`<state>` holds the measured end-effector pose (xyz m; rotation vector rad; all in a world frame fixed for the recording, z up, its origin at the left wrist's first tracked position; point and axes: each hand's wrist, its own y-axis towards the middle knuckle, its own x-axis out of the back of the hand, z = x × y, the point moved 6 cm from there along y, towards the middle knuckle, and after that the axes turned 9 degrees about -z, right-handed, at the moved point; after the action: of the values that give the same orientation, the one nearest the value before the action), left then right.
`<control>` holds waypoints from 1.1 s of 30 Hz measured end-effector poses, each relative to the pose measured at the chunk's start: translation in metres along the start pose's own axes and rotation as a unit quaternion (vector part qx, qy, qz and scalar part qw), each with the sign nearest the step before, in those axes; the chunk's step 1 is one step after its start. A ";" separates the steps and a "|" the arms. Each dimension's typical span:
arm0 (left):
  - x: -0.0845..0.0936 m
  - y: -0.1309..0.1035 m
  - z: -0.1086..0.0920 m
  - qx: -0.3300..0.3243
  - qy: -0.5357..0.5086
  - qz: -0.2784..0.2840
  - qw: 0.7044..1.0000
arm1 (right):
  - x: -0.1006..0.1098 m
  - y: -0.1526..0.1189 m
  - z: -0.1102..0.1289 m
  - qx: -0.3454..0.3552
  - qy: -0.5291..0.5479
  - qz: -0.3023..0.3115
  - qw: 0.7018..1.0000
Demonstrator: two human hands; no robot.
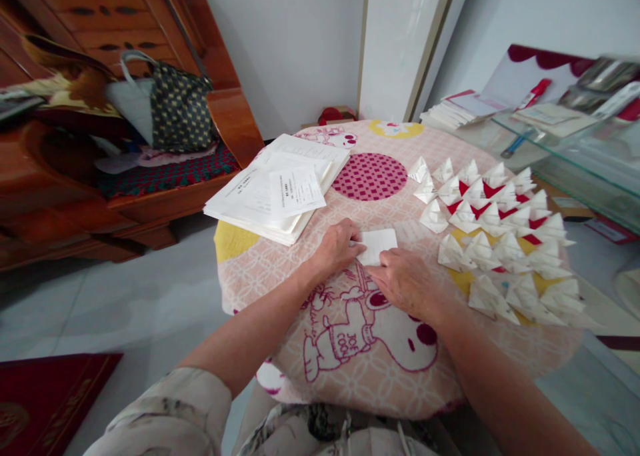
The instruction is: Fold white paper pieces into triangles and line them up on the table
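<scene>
A small white folded paper (379, 245) lies on the patterned tablecloth (370, 376) between my hands. The fingers of my left hand (340, 246) are pressed together on its left edge. My right hand (403, 279) grips its lower right edge with bent fingers. Beyond my left hand rests a stack of printed sheets (250, 193), with smaller printed slips (297, 191) on top. Several folded white paper pieces (480, 249) with pointed tips stand in rows to the right of my right hand.
At the right is a glass shelf (565, 153) with a red marker (537, 93) and metal bowls behind. More papers (453, 115) lie at the back right. A wooden bench (175, 196) with a patterned bag (181, 106) stands at the left.
</scene>
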<state>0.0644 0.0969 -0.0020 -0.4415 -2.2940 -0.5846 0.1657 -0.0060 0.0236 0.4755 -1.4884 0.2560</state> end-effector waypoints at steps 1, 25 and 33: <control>0.000 0.000 0.000 -0.001 0.001 0.000 1.000 | 0.000 -0.001 0.002 0.001 -0.010 -0.014 1.000; 0.000 0.005 -0.001 0.003 0.032 0.006 0.999 | 0.001 0.002 -0.003 0.035 0.143 -0.066 0.987; 0.006 0.005 0.003 -0.026 0.001 0.015 1.000 | 0.002 0.003 -0.003 0.034 0.150 -0.061 0.986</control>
<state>0.0611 0.1031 0.0013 -0.4992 -2.2708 -0.6310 0.1674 -0.0023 0.0262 0.5547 -1.1562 0.2696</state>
